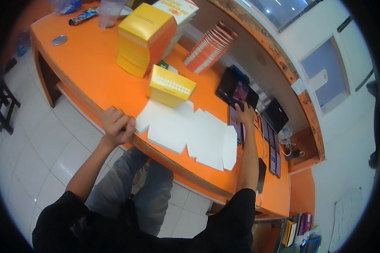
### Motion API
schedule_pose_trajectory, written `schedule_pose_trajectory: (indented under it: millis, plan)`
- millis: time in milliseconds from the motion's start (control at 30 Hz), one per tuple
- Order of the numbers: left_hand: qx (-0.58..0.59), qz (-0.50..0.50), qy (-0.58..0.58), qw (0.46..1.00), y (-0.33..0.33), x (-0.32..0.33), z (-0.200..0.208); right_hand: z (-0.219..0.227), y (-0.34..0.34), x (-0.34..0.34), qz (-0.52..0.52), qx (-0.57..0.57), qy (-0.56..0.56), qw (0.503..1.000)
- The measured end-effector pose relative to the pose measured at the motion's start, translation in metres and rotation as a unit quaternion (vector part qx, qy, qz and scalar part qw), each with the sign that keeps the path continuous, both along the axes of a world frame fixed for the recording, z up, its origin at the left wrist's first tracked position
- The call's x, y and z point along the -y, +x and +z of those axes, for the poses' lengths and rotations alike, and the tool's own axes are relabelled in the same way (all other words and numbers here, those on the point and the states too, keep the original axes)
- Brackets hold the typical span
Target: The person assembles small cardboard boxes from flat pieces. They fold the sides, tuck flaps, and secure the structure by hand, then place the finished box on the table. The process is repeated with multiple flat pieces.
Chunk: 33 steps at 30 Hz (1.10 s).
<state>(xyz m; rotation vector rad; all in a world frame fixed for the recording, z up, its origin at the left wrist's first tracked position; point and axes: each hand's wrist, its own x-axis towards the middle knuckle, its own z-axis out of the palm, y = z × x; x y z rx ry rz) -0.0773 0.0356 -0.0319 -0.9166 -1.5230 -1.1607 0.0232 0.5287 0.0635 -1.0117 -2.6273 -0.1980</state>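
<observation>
My left hand (117, 125) is curled at the front edge of the orange desk (93, 76), gripping the edge beside the corner of a flat white unfolded carton blank (185, 133). My right hand (245, 114) reaches far across the desk and rests its fingers on a dark tablet screen (236, 89) that leans upright. A folded yellow box (171, 85) sits just behind the white blank. A tall stack of yellow boxes (143, 40) stands further back.
A fanned row of red-and-white booklets (209, 48) leans against the wall. Several dark phones (274, 158) lie along the desk's right end with cables. A clear plastic cup (109, 12) and a round lid (59, 40) sit at the far left. White tiled floor lies below.
</observation>
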Motion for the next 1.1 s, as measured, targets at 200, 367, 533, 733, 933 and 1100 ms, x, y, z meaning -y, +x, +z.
schedule_pose_trajectory:
  millis: [200, 367, 533, 733, 933, 1100]
  plan:
    - [-0.010, -0.005, 0.003, 1.000, 0.000, 0.001, 0.000, 0.010, -0.011, 0.007, -0.050, -0.023, -0.031, 0.998]
    - [0.006, -0.028, 0.008, 1.000, 0.000, 0.001, -0.004, 0.022, 0.001, 0.053, 0.094, -0.124, -0.021, 0.988]
    - [-0.001, -0.027, -0.011, 1.000, 0.001, 0.004, -0.009, 0.032, 0.050, 0.171, 0.308, -0.110, -0.157, 0.932]
    - [0.076, -0.083, -0.071, 0.991, 0.008, 0.018, 0.003, -0.004, 0.089, 0.282, 0.384, 0.049, -0.086, 0.918]
    - [0.152, -0.124, -0.133, 0.971, 0.019, 0.033, 0.016, -0.010, 0.095, 0.283, 0.362, 0.024, -0.130, 0.923]
    - [0.168, -0.126, -0.135, 0.968, 0.018, 0.033, 0.017, -0.010, 0.104, 0.292, 0.347, 0.027, -0.100, 0.932]
